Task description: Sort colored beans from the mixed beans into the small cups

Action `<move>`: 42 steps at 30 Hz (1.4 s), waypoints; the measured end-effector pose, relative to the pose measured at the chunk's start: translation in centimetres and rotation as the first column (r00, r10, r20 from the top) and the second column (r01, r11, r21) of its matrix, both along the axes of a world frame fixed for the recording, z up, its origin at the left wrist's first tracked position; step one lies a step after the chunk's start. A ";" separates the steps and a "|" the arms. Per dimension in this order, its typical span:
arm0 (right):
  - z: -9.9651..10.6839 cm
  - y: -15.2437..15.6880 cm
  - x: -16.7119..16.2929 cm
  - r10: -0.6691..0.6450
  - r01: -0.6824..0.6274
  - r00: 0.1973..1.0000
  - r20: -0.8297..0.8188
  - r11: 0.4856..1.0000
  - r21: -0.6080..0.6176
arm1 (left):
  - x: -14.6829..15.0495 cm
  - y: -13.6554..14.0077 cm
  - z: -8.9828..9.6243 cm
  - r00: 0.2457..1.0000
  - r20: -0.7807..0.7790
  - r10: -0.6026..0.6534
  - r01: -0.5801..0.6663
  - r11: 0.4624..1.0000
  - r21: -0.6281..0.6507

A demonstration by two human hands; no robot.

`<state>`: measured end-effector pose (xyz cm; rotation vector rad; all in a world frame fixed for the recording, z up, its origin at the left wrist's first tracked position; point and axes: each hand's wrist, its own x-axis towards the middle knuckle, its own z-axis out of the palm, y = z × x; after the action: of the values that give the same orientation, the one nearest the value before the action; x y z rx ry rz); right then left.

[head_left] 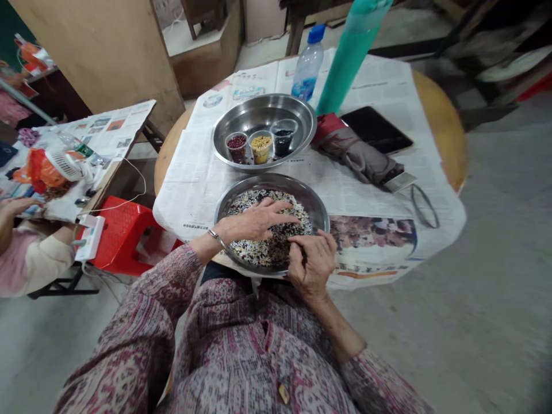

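A steel basin (321, 210) of mixed grains and beans (254, 251), white, black and yellow, sits at the table edge in front of me. Over its contents my left hand (263, 220) lies with fingers stretched out and apart. At the basin's right front rim, my right hand (313, 261) has its fingers curled, thumb and forefinger close together; whatever they may hold is too small to make out. Behind stands a second steel basin (263, 107). Inside it are clear cups of dark red beans (237, 148), yellow kernels (261, 148) and black beans (283, 141).
Newspaper (185, 190) covers the round table. Behind the basins stand a water bottle (307, 69) and a tall green bottle (351, 57). To the right lie a folded umbrella (357, 150) and a black tablet (377, 129). A red stool (123, 236) and another person's arm (17, 210) are at left.
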<state>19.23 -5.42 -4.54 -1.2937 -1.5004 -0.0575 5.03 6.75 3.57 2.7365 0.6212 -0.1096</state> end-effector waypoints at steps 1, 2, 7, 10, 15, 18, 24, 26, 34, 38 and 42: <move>0.0 0.0 0.0 0.001 -0.001 1.000 0.004 1.000 0.002 | 0.2 0.1 -0.3 1.000 -0.007 0.000 0.000 1.000 -0.002; 0.0 0.0 0.0 0.001 -0.001 1.000 0.007 1.000 -0.001 | 0.4 0.2 -0.6 1.000 -0.007 0.002 -0.002 1.000 -0.010; -0.2 0.0 0.0 0.001 -0.001 1.000 0.012 1.000 -0.023 | -0.3 0.9 -1.0 0.982 0.033 0.186 -0.186 0.982 0.011; -0.2 0.0 0.1 -0.001 0.001 1.000 0.007 1.000 -0.030 | -2.2 0.6 -0.4 0.944 0.005 0.329 -0.328 0.943 0.062; -0.1 0.0 0.1 0.009 -0.009 1.000 0.001 1.000 -0.019 | -4.7 -2.9 1.5 0.905 -0.046 0.422 -0.412 0.900 0.142; -0.1 -0.1 0.1 0.015 -0.015 1.000 -0.002 0.999 -0.046 | -5.1 -5.6 2.5 0.932 -0.079 0.354 -0.347 0.934 0.091; -0.1 -0.1 0.1 0.016 -0.016 1.000 0.006 0.999 -0.035 | -3.9 -6.9 1.8 0.970 -0.134 0.202 -0.216 0.970 -0.107; -0.1 0.0 0.1 0.014 -0.014 1.000 0.013 1.000 -0.017 | -3.3 -6.1 1.2 0.959 -0.151 0.242 -0.254 0.964 -0.073; -0.2 0.0 0.1 0.015 -0.015 1.000 0.003 0.999 -0.028 | -2.4 -3.2 0.1 0.917 0.111 0.384 -0.395 0.913 0.105; -0.2 0.0 0.1 0.009 -0.009 1.000 0.004 0.999 -0.032 | -1.4 -2.9 -0.5 0.962 0.028 0.272 -0.273 0.962 0.033; -0.1 -0.1 0.1 0.014 -0.014 1.000 0.005 0.999 -0.031 | -1.2 -3.1 -0.8 0.976 0.005 0.218 -0.218 0.975 -0.035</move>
<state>19.34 -5.47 -4.61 -1.3085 -1.5196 -0.0287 3.80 3.64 2.80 2.6144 0.9034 -0.0550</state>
